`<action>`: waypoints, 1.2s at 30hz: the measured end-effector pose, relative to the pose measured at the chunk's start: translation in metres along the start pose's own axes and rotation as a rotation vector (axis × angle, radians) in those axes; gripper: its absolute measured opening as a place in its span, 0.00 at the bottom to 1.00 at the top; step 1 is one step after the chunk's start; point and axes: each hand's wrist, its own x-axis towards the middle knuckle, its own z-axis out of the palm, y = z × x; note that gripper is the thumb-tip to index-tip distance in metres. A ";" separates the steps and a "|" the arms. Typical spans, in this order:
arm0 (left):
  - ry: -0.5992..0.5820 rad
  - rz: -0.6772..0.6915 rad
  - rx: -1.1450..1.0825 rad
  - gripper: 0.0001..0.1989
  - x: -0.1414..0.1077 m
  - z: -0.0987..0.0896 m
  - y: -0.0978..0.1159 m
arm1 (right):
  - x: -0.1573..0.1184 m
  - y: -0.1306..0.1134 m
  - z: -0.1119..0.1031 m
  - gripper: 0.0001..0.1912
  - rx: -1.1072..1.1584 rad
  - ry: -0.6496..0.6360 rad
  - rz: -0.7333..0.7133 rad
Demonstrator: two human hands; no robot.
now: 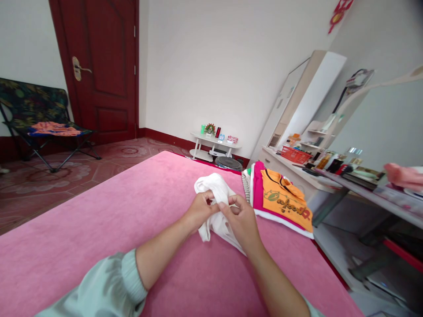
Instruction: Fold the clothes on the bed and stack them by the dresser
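A bunched white garment [216, 185] is held up over the pink bedspread [115, 229]; its exact kind I cannot make out. My left hand [201, 210] pinches it from the left, thumb and fingers pressed together on the cloth. From the right, my right hand [243, 220] grips the same cloth, its thumb close to the left thumb. One end of the fabric hangs below the left hand, and another part trails under the right wrist. Just right of the hands lies a stack of folded clothes, topped by an orange shirt [282, 198] with dark lettering.
A low white table [211, 140] with small items stands beyond the bed. At the right, a dressing table [304, 169] carries a red basket [295, 155] and bottles. On the left, a folding chair [36, 105] holds cloth near the dark red door [105, 66].
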 end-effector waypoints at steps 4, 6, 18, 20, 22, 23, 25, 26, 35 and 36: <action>0.052 0.018 0.040 0.21 0.004 -0.001 -0.004 | 0.001 0.002 -0.001 0.13 0.089 0.046 -0.027; 0.076 -0.011 0.061 0.20 0.007 -0.008 0.002 | 0.008 0.001 -0.010 0.13 0.197 0.109 -0.007; 0.864 0.263 -0.055 0.19 0.019 -0.121 0.077 | 0.042 -0.011 -0.122 0.08 0.610 0.688 -0.131; 0.769 0.231 0.006 0.19 0.016 -0.106 0.083 | 0.036 -0.010 -0.099 0.10 0.394 0.519 -0.018; 0.565 0.178 0.087 0.19 0.010 -0.077 0.091 | 0.025 -0.005 -0.062 0.18 0.137 0.213 0.037; 0.444 0.146 0.114 0.19 0.006 -0.060 0.095 | 0.019 -0.002 -0.043 0.26 0.036 0.071 0.017; 0.269 0.102 0.145 0.17 -0.005 -0.028 0.107 | 0.005 0.008 -0.008 0.41 -0.134 -0.143 -0.019; 0.199 0.089 0.144 0.17 -0.011 -0.015 0.113 | -0.001 0.014 0.005 0.43 -0.201 -0.224 -0.037; 0.316 0.130 0.041 0.19 -0.024 -0.032 0.140 | 0.007 0.026 -0.022 0.13 -0.498 -0.183 -0.118; 0.377 0.130 0.051 0.18 -0.022 -0.045 0.140 | 0.013 0.024 -0.034 0.13 -0.457 -0.111 -0.082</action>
